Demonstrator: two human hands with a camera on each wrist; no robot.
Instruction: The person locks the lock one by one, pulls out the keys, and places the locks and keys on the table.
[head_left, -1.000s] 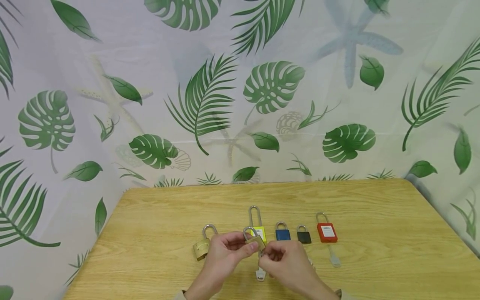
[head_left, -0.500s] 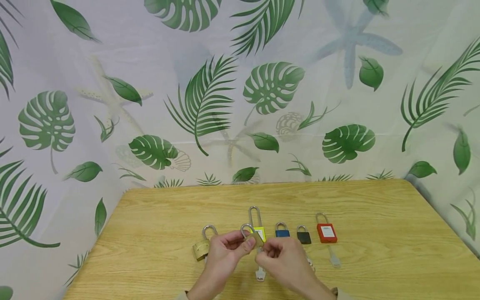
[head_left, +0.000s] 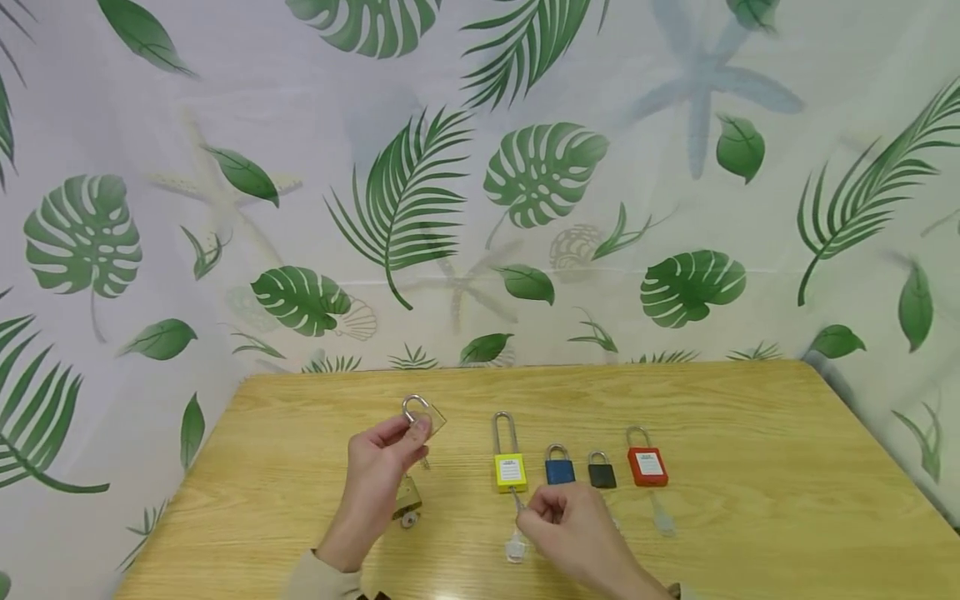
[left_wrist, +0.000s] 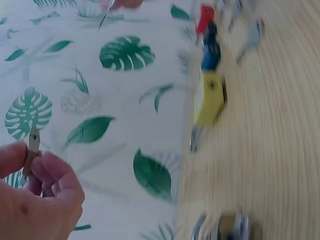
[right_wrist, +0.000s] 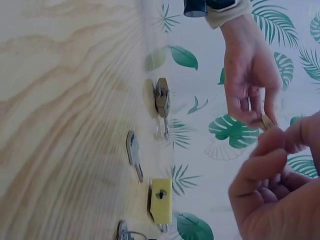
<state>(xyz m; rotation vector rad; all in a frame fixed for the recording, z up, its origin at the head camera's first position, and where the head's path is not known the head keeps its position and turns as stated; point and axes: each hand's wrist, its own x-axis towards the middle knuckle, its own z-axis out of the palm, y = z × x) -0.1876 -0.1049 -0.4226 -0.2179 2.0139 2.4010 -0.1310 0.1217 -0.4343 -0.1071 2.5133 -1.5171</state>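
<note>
A small brass padlock, its shackle raised, is pinched between the thumb and fingers of my left hand, lifted over the left part of the table. In the left wrist view the padlock shows its keyhole end. My right hand pinches a thin silver key, mostly covered by the fingers. Its tip points toward the base of the yellow padlock; whether they touch I cannot tell. Under my left hand lies a larger brass padlock, partly hidden, with a key at its lower end.
Right of the yellow padlock lie a blue padlock, a black padlock and a red padlock. A loose key lies before the yellow one, another key before the red one. The wooden table meets a leaf-printed cloth.
My left hand has moved left and up with the brass padlock, away from my right hand. The key in my right hand is now apart from that padlock; the right hand has barely moved.
</note>
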